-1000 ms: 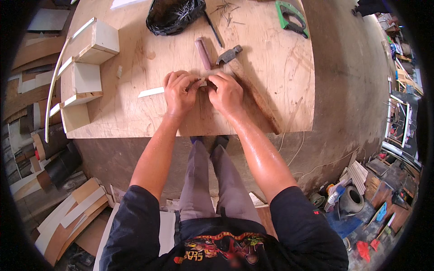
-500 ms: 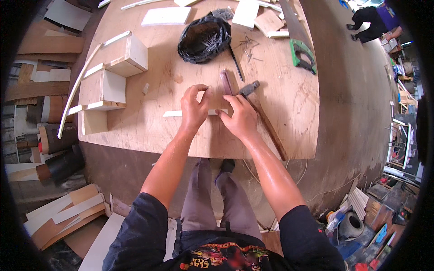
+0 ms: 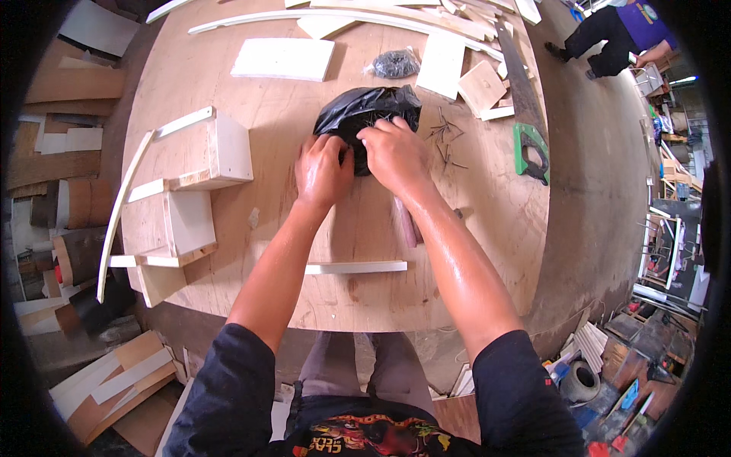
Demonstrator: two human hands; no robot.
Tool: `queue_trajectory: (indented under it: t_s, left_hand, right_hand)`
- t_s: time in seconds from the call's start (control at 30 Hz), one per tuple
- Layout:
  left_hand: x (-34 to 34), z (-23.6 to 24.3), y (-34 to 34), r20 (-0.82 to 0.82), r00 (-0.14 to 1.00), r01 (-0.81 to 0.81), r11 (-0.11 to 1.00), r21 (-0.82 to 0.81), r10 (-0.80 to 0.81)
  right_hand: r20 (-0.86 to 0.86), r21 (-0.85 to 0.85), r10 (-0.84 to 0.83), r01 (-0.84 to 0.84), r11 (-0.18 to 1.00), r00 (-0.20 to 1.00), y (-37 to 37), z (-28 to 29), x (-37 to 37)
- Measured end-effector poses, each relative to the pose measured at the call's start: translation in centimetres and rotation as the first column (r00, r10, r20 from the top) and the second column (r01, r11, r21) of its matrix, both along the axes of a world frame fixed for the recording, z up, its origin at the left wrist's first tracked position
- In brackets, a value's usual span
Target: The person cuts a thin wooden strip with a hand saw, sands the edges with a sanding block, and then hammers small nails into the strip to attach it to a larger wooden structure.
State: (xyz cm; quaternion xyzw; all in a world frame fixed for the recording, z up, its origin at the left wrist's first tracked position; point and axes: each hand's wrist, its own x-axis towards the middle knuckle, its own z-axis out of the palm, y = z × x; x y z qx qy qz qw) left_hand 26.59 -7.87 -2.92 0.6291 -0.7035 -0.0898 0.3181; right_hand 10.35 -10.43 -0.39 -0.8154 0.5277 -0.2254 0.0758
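A black plastic bag (image 3: 365, 107) with dark nails (image 3: 371, 120) in it lies on the plywood table (image 3: 266, 228), its mouth open toward me. My left hand (image 3: 326, 171) is closed on the near left edge of the bag. At the mouth, my right hand (image 3: 396, 154) has its fingers bent over the nails; what they pinch is hidden. Closer to me lies a narrow white strip of wood (image 3: 356, 267). A purplish strip (image 3: 406, 225) lies beside my right forearm, which covers most of the hammer.
A stepped wooden box piece (image 3: 190, 202) stands at the left. Loose nails (image 3: 445, 133) and a green-handled handsaw (image 3: 531, 154) lie to the right. White boards (image 3: 283, 59), long strips and a small clear bag (image 3: 394, 64) occupy the far side. Another person (image 3: 617, 38) stands far right.
Both hands have moved forward from above the white strip to the black bag. The left one has taken hold of its edge. The view has shifted, so the table sits lower in the picture.
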Motion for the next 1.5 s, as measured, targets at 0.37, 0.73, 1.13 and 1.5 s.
queue_trajectory:
  t_s: [0.37, 0.73, 1.13, 1.5]
  left_hand:
    - [0.7, -1.2, -0.4, -0.175, 0.984, 0.030, 0.998, 0.057, -0.019]
    - [1.3, -1.5, -0.4, -0.237, 0.964, 0.115, 0.993, -0.042, -0.121]
    - [1.3, -0.6, -0.5, -0.283, 0.958, 0.074, 0.993, 0.087, -0.047]
    - [1.2, -0.1, -0.8, -0.299, 0.954, 0.035, 0.984, 0.172, 0.018]
  right_hand:
    - [-0.121, 0.230, 0.112, -0.082, 0.970, 0.986, -3.5, 0.0, 1.6]
    - [-0.211, 0.501, 0.222, -0.090, 0.861, 0.952, -5.3, 2.0, 2.3]
    - [0.564, 0.758, -0.467, -0.203, 0.620, 0.681, -2.2, 1.9, -0.9]
    - [0.624, 0.780, -0.680, -0.356, 0.515, 0.385, -1.4, 2.4, -1.7]
